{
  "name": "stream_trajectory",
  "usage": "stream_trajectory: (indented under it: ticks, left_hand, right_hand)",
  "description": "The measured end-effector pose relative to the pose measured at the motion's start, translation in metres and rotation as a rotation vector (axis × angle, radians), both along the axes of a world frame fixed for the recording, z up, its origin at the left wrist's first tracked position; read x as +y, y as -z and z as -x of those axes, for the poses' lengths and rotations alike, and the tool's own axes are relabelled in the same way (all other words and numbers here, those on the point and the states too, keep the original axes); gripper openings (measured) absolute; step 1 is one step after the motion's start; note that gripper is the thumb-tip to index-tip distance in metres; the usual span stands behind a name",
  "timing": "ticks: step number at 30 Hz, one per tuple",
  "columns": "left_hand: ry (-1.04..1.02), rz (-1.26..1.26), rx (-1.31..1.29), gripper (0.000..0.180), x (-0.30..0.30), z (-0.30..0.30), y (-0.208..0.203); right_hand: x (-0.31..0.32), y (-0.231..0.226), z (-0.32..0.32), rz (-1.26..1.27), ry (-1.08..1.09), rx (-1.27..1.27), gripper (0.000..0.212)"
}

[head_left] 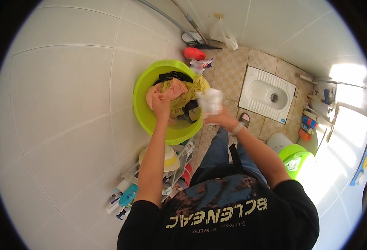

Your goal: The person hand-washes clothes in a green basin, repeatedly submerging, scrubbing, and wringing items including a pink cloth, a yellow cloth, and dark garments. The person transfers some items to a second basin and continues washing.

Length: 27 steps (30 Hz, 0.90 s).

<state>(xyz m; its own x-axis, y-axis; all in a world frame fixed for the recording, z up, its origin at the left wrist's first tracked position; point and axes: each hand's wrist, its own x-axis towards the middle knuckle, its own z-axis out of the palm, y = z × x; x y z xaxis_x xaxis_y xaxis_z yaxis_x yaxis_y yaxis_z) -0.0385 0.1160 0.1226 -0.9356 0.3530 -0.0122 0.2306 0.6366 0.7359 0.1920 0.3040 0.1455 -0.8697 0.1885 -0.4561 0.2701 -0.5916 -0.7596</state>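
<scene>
A lime-green round tub holds a heap of clothes. Among them lie a yellow-green garment, dark cloth and a pink garment near the top. Over the left part of the heap, my left hand is closed, its fingertips pinching the pink garment. My right hand grips a white bundle at the tub's right rim. Motion blurs this bundle, and its exact kind cannot be made out.
Beyond the tub are a red object, a packet and long-handled cleaning tools. A squat toilet is set in the tiled floor to the right. Nearer me stand a rack with a hat, and a green bucket.
</scene>
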Motion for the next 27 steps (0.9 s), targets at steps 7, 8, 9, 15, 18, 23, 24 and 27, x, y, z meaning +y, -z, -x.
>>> stream_trajectory:
  ticks: [7, 8, 9, 15, 18, 23, 24, 27]
  left_hand:
    - [0.091, 0.803, 0.188, 0.051, -0.023, 0.016, 0.028]
    - [0.104, 0.752, 0.164, 0.048, -0.031, 0.028, 0.048]
    - [0.121, 0.703, 0.139, 0.046, -0.038, 0.047, 0.071]
    - [-0.220, 0.088, -0.514, 0.026, -0.095, 0.060, 0.051]
    - [-0.228, -0.133, -0.354, 0.027, -0.155, 0.070, 0.005]
    - [-0.116, -0.534, -0.238, 0.027, -0.155, 0.047, -0.075]
    - [-0.092, -0.605, -0.202, 0.025, -0.137, 0.050, -0.081]
    - [-0.248, -0.581, -0.067, 0.018, -0.126, 0.034, -0.148]
  right_hand:
    - [0.061, 0.097, -0.329, 0.016, 0.823, -0.768, 0.029]
    - [0.060, 0.121, -0.393, 0.001, 0.989, -0.816, 0.030]
    - [0.056, 0.141, -0.456, -0.023, 1.154, -0.858, 0.031]
    - [0.049, 0.129, -0.597, 0.211, 1.252, -1.070, 0.054]
    - [0.069, 0.116, -0.549, 0.277, 1.135, -1.400, 0.086]
    - [0.112, 0.153, -0.424, -0.447, 0.858, -0.942, 0.052]
    - [0.128, 0.183, -0.424, -0.519, 0.846, -0.669, 0.047]
    - [0.127, 0.165, -0.288, -0.781, 0.589, -0.443, 0.039]
